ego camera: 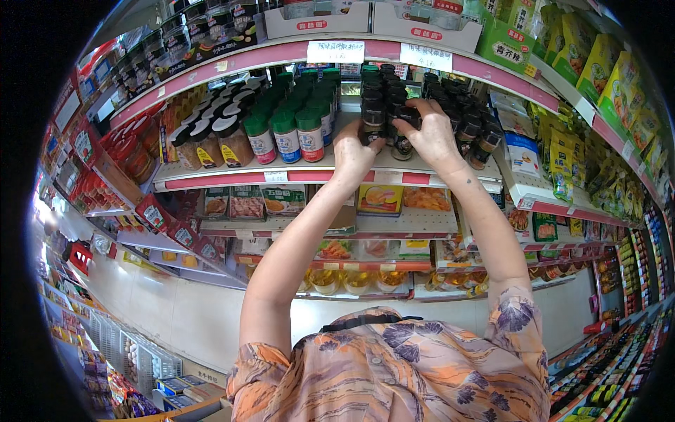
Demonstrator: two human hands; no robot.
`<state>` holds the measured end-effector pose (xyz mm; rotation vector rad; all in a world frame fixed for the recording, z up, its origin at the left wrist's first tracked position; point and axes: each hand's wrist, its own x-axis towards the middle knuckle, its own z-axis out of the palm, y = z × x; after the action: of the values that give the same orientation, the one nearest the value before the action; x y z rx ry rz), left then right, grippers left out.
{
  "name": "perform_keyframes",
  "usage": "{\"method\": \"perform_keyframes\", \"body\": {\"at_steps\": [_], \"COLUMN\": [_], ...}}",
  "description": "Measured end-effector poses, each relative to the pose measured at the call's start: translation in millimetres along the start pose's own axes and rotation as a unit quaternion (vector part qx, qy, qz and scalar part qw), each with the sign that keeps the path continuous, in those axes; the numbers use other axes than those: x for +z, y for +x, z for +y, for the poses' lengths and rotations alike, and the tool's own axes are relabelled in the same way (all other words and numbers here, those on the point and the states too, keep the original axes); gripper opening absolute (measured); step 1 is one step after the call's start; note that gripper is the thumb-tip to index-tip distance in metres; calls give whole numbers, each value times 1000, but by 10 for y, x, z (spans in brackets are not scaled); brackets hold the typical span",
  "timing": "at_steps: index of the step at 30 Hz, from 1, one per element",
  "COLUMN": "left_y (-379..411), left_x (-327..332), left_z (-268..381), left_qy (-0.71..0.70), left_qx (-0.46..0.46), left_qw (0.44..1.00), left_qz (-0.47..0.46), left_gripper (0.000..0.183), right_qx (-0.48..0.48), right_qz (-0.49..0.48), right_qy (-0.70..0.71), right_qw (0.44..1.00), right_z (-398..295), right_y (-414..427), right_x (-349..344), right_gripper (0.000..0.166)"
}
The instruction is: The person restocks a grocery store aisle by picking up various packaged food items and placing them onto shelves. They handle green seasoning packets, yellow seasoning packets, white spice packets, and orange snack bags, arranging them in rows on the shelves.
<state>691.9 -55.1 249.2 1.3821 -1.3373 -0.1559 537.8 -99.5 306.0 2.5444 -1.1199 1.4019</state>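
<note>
Both of my arms reach to a white shelf [327, 164] with spice bottles in rows. My left hand [354, 153] has its fingers around a black-capped spice jar [374, 118] at the front of a row. My right hand [430, 134] grips another black-capped bottle [402, 147] just to the right, thumb and fingers about its cap. More black-capped bottles [469, 129] stand to the right of my right hand. Left of my left hand are green-capped shakers [309, 134] with white labels, and beyond them jars with white-and-black lids [232, 140].
Handwritten price cards [336, 51] hang on the shelf edge above my hands. Bagged seasonings [522, 150] fill the shelf at right. Below are packets [285, 200] and oil bottles [353, 281]. Ketchup-style red packs [153, 213] jut out at left. Egg crates [140, 356] stand at the lower left.
</note>
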Motion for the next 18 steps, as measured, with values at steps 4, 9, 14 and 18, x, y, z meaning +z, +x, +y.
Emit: {"method": "perform_keyframes", "body": {"at_steps": [4, 9, 14, 18], "left_y": [-177, -518, -533, -622], "left_x": [-90, -502, -915, -1157], "left_z": [144, 92, -185, -251], "left_qy": [66, -15, -61, -120], "left_qx": [32, 126, 56, 24], "left_qw": [996, 983, 980, 974], "left_qz": [49, 131, 180, 192], "left_gripper": [43, 37, 28, 26], "right_qx": [6, -182, -153, -130], "right_qz": [-32, 106, 21, -9], "right_qy": [-88, -104, 86, 56], "right_qw": [996, 972, 984, 990], "right_z": [-107, -442, -883, -1199], "right_y": [-34, -130, -114, -181], "right_x": [-98, -195, 123, 525], "right_gripper": [40, 33, 32, 33]}}
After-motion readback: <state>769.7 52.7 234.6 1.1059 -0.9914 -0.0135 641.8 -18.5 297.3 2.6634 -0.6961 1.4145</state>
